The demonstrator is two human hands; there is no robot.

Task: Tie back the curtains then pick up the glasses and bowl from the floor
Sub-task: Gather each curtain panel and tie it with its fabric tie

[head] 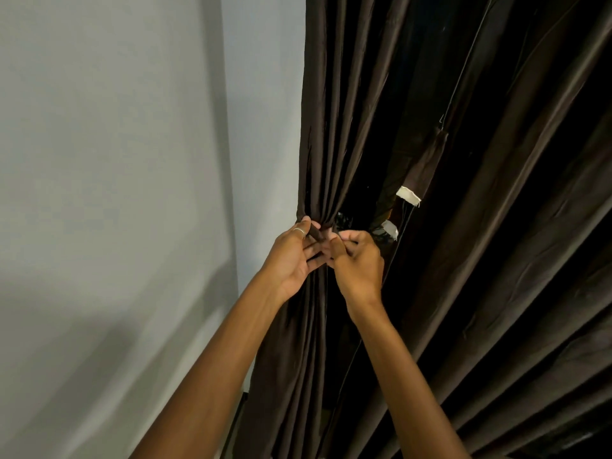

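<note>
A dark brown curtain (334, 127) hangs in long folds beside a pale wall and is gathered into a bunch at mid-height. My left hand (293, 256), a ring on its thumb, pinches a narrow brown tie-back strap (314, 234) against the gathered folds. My right hand (356, 260) meets it from the right, fingers curled and pinching the other end of the strap. The fingertips of both hands touch at the bunch. No glasses or bowl are in view.
A pale grey wall (116, 193) fills the left half. More dark curtain (513, 226) spreads to the right, with a thin cord (463, 71) running down it and two small white fabric tabs (408, 195) near the bunch.
</note>
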